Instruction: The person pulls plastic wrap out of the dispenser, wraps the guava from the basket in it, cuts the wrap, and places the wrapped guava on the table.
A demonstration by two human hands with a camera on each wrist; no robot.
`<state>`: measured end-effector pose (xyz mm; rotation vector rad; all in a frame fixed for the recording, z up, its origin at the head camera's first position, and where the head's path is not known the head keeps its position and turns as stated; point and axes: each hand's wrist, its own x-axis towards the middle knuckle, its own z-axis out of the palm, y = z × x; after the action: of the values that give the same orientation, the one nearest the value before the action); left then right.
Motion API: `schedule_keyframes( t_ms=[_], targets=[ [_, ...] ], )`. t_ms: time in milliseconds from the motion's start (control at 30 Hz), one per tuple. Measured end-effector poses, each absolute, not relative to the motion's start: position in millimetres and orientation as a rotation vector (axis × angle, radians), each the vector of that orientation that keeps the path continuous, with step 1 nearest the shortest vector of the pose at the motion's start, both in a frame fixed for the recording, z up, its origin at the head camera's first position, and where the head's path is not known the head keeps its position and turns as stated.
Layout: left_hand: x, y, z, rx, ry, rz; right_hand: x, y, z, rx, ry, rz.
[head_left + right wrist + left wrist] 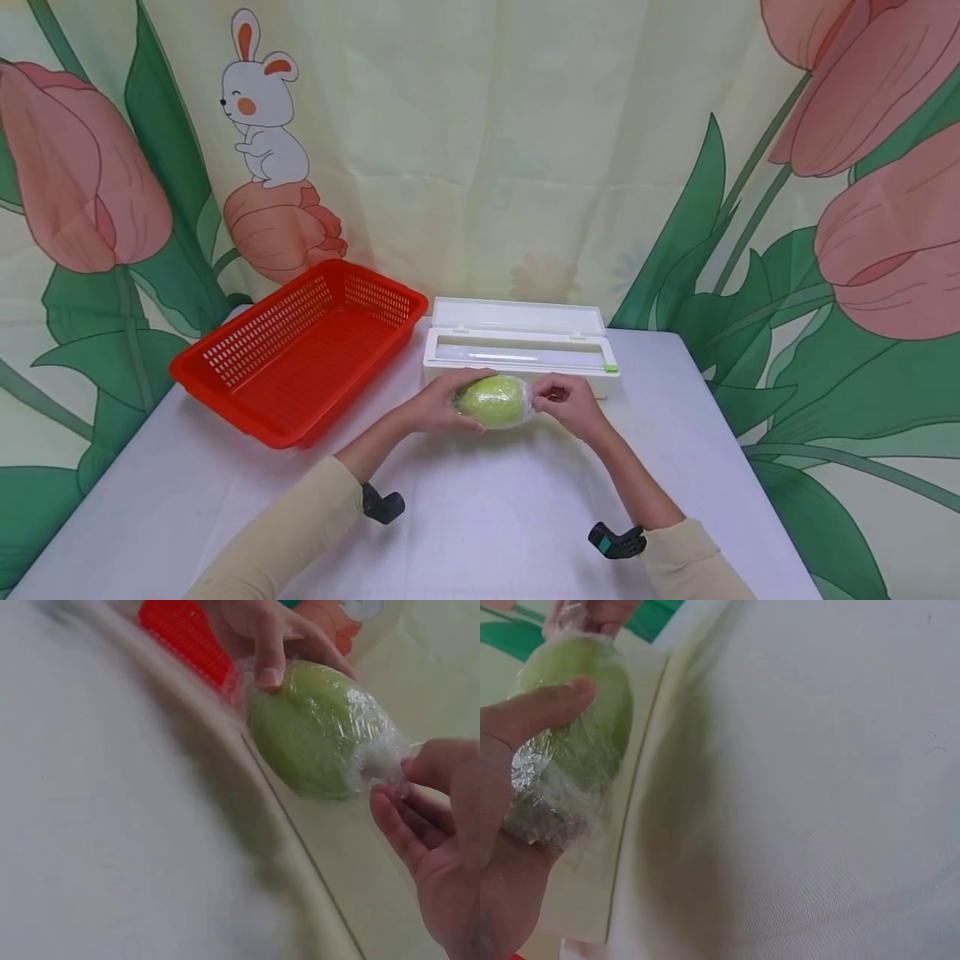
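Observation:
A green oval fruit (491, 401), wrapped in clear plastic film, is held up over the table in front of the white box. My left hand (442, 402) grips its left end, the thumb lying along the near side and the other fingers mostly hidden behind. At the other end my right hand (568, 405) pinches the gathered film (379, 766) between thumb and fingertips. Loose crinkled film (544, 780) bunches by the left palm. The white film dispenser box (519, 354) has its lid raised, with a roll of film (517, 357) showing inside.
A red plastic basket (360, 375) with slotted sides stands at the back left of the white-covered table (480, 525). Behind the table hangs a curtain (480, 150) printed with tulips and a rabbit. A green slider (611, 367) sits at the box's right end.

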<state>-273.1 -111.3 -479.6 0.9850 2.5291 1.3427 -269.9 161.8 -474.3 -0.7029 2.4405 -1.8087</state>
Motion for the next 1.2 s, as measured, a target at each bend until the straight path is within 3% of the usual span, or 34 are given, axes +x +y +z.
schedule_keyframes(
  t_ms=[833,1200],
  targets=[
    [-273.2,-112.3,-474.1,0.984,2.561,1.285,-261.5,158.7,-465.9,-0.558,2.547,-1.670],
    [-272.8,-109.1,-476.9,0.989,2.523,1.298,-255.6,157.5,-457.3,-0.646,2.569,-1.627]
  ],
)
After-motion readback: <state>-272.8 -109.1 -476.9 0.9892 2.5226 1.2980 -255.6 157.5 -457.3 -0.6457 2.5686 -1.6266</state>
